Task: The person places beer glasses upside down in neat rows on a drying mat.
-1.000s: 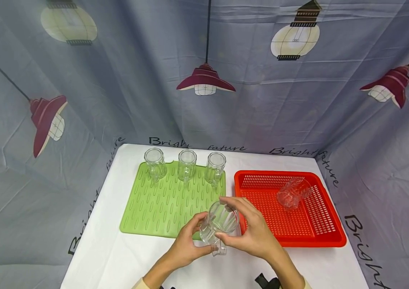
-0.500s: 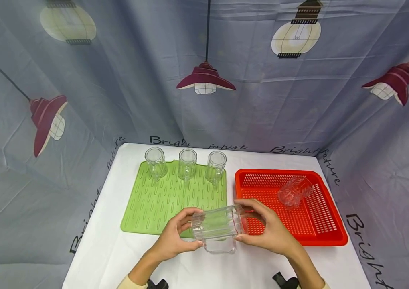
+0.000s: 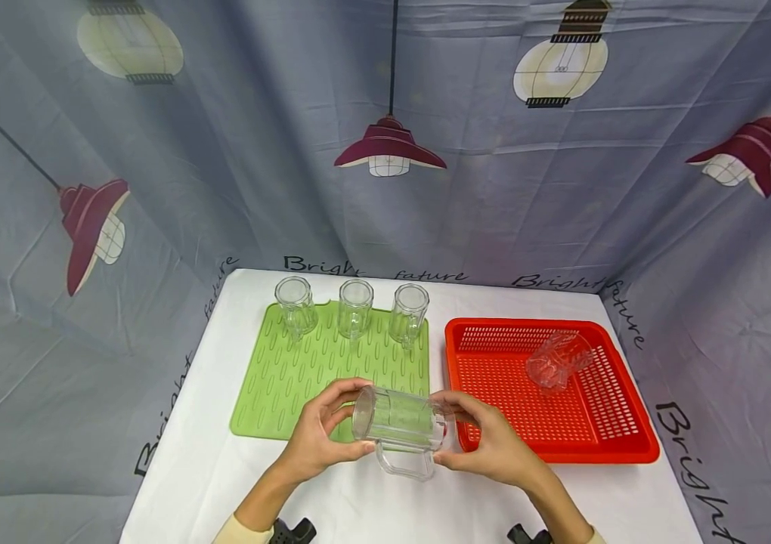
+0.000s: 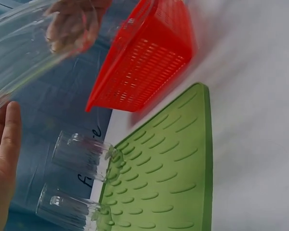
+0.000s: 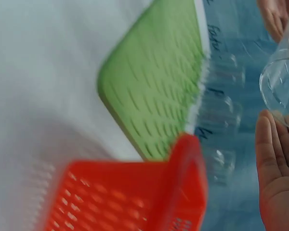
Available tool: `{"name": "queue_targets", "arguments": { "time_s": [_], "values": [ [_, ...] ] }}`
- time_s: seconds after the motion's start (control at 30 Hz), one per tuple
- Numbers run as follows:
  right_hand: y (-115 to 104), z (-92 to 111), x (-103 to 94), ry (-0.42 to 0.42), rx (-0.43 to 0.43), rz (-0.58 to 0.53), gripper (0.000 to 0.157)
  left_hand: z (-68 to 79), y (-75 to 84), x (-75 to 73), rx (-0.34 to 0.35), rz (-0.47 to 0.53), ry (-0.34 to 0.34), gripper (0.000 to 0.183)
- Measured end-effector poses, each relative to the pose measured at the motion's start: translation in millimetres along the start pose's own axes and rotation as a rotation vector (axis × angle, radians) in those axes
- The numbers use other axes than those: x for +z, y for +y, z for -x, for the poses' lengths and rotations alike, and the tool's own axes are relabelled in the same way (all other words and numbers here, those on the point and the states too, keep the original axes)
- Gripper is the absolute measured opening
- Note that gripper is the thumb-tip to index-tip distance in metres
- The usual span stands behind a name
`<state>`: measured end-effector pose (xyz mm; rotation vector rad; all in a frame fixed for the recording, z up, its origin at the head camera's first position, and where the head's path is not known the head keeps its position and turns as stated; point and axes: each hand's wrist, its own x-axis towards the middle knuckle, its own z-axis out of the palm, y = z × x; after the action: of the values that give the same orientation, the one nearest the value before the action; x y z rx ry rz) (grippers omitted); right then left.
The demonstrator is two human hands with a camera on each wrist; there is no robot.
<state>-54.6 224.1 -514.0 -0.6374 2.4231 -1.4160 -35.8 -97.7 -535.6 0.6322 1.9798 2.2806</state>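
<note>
A clear glass mug with a handle (image 3: 402, 419) is held sideways in front of the green mat's near right corner, its handle pointing toward the person. My left hand (image 3: 320, 431) grips one end with fingers on top and thumb below. At the other end, my right hand (image 3: 484, 442) holds it between fingers and thumb. Both wrist views catch part of the glass, with the left fingers (image 4: 10, 132) and the right fingers (image 5: 269, 144) along it. On the mat (image 3: 290, 397), three similar mugs stand in a row along the back edge, one being the middle mug (image 3: 354, 310).
To the right sits a red perforated plastic basket (image 3: 453, 370) with one glass mug (image 3: 558, 361) lying on its side inside. White cloth (image 3: 181, 468) covers the table. A grey curtain printed with lamps (image 3: 277, 189) hangs behind and at both sides.
The mug has turned from one end facing the camera to lying sideways between the hands. Over the last half second it shifted slightly left and its left end rose. Both hands keep hold.
</note>
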Motion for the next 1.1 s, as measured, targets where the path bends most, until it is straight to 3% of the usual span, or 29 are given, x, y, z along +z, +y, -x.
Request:
{"name": "queue_targets", "arguments": {
  "time_s": [0.37, 0.7, 0.93, 1.1],
  "values": [
    [21, -2, 36.9, -0.026, -0.055, -0.03, 0.077, -4.7, 4.5, 8.0, 0.008, 0.0, -0.002, 0.077],
    [19, -3, 41.4, -0.004, -0.042, -0.039, 0.078, -5.5, 4.7, 9.6, 0.005, -0.006, 0.001, 0.076],
    [19, -3, 45.0, 0.032, 0.01, -0.037, 0.077, -4.9, 6.4, 9.1, -0.013, -0.104, 0.004, 0.078],
    [19, -5, 47.6, 0.075, 0.035, -0.019, 0.077, -3.7, 7.1, 9.6, -0.051, -0.157, 0.053, 0.074]
  ]
}}
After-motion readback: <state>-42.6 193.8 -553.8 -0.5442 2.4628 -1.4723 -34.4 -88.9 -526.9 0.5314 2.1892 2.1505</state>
